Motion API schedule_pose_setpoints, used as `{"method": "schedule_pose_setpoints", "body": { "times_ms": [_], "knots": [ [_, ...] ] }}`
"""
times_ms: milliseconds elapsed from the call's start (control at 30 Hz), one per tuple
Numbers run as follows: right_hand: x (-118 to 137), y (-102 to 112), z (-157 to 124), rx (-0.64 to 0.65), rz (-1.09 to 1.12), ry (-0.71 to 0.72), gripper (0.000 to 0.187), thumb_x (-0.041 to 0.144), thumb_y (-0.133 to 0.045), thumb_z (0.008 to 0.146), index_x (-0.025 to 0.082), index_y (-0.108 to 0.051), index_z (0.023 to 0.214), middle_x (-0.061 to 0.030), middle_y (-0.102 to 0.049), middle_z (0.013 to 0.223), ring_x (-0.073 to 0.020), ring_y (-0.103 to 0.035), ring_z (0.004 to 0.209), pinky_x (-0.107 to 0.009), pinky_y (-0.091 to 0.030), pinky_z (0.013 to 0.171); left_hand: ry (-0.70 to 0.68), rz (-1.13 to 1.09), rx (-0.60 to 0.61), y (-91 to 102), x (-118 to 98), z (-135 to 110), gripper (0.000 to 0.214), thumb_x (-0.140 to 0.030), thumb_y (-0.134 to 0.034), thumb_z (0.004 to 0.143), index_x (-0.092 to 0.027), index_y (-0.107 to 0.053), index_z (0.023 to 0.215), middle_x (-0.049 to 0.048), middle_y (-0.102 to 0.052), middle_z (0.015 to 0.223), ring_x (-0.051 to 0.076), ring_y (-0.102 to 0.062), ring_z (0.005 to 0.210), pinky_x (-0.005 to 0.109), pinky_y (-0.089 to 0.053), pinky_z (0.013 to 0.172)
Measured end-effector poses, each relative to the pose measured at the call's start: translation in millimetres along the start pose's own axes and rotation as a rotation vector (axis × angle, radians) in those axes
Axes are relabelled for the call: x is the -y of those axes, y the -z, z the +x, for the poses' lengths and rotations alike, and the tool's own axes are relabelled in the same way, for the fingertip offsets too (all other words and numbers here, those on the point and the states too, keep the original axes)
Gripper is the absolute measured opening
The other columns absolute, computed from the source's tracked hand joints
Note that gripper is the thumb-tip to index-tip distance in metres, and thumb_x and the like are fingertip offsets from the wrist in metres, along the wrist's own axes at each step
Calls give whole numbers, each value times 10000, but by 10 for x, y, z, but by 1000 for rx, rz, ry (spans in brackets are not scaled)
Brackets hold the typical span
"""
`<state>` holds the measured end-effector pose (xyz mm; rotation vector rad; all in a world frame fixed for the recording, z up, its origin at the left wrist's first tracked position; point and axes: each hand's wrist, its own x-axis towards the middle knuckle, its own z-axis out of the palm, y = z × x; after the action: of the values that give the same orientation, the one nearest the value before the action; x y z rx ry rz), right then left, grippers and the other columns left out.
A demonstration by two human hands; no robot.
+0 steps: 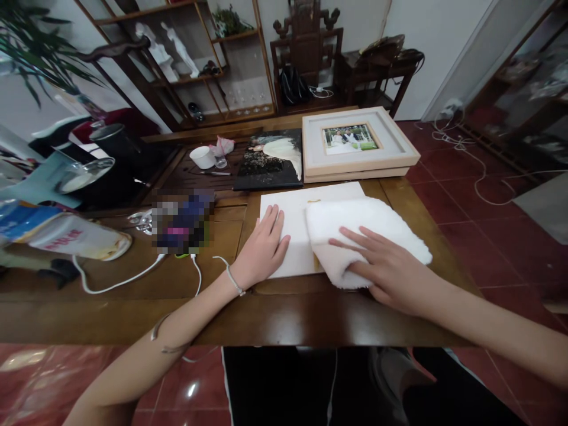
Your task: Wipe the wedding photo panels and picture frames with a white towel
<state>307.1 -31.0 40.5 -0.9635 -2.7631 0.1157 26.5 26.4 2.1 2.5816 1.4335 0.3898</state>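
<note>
A white flat board [290, 213] lies on the dark wooden table [275, 313] in front of me. My left hand [262, 248] rests flat on the board's left part, fingers stretched out and holding nothing. A folded white towel [368, 228] covers the board's right part. My right hand [384, 266] lies flat on the towel's near edge with its fingers extended, pressing on it without gripping.
Behind the board sit stacked pale wooden photo frames [359, 145] and a dark photo print [270, 160]. A white cup [203, 157], a pot [109, 136], a lying bottle [66, 234] and white cables [133, 278] crowd the left. Red tiled floor [488, 225] lies right.
</note>
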Motion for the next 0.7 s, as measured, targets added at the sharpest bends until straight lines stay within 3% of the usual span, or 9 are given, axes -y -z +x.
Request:
{"method": "schedule_pose_setpoints", "body": {
  "times_ms": [133, 267, 333, 500, 700],
  "knots": [
    [-311, 59, 291, 39, -45, -6, 475, 2, -535, 664, 170, -657, 1091, -141, -463, 1465, -336, -337, 1392, -573, -320, 1113, 9, 7, 17, 11, -3, 1, 584, -335, -289, 1004, 7, -248, 1476, 262, -187, 1575, 325, -94, 1487, 527, -206, 1181],
    [-576, 107, 559, 75, -86, -163, 489, -4, -512, 672, 183, -655, 1100, -149, -475, 1453, -341, -468, 1305, -554, -399, 1060, 3, 8, 22, 17, -4, 3, 578, -330, -290, 1004, 5, -250, 1473, 261, -185, 1575, 323, -88, 1488, 531, -203, 1181],
    [-597, 118, 604, 81, -88, -202, 503, -12, -502, 662, 189, -654, 1097, -136, -485, 1448, -335, -471, 1304, -548, -399, 1063, 5, 4, 22, 17, -3, 4, 576, -329, -293, 1003, 1, -249, 1473, 262, -188, 1574, 325, -91, 1488, 533, -202, 1180],
    [-244, 115, 383, 60, -96, -139, 481, -4, -489, 647, 166, -649, 1068, -144, -510, 1424, -357, -388, 1361, -588, -377, 1071, 5, -5, 9, 15, -4, 4, 570, -327, -291, 1003, -24, -237, 1483, 247, -190, 1579, 319, -93, 1489, 536, -203, 1179],
    [313, 168, -32, 135, 24, -122, 471, 112, -606, 556, 238, -663, 1006, -99, -551, 1393, -387, -459, 1302, -571, -468, 997, -6, -1, -2, 3, 3, 1, 567, -330, -300, 1004, -19, -251, 1476, 258, -198, 1573, 329, -105, 1486, 545, -215, 1173]
  ]
}}
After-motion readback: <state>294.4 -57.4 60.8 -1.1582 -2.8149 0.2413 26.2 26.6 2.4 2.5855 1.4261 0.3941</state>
